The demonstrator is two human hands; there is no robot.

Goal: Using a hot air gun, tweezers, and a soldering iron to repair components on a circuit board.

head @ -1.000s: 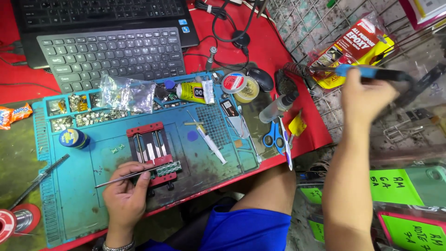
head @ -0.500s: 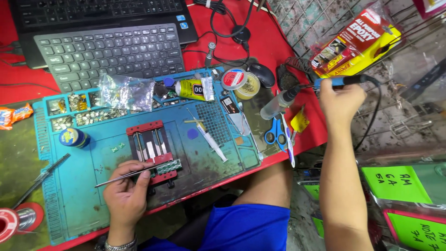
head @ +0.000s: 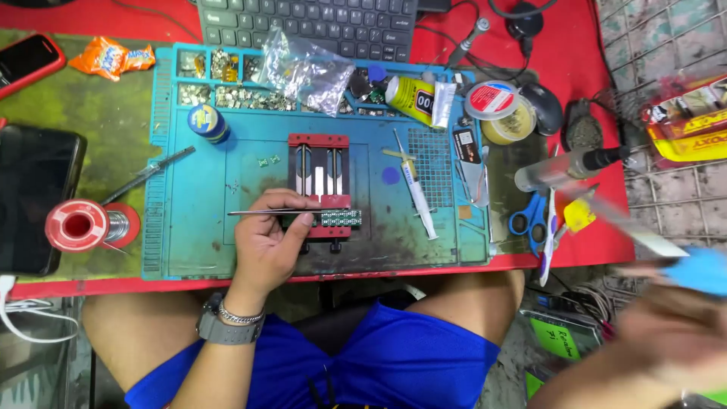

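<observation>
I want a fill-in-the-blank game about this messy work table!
1. The left hand holds thin metal ____ over the blue mat.
2. The clamp in the middle of the mat is coloured ____.
3. The scissors have ____ handles.
4. The blurred right hand holds a tool with a ____ handle.

Missing words: tweezers; red; blue; blue

Red table (head: 591, 45): blue mat (head: 197, 235), keyboard (head: 310, 23), scissors (head: 530, 223), solder spool (head: 79, 226).

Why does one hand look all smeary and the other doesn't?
In the head view, the right hand and its blue-handled tool are smeared by motion blur at the lower right; the left hand, holding tweezers on the blue mat, looks sharp.
</observation>
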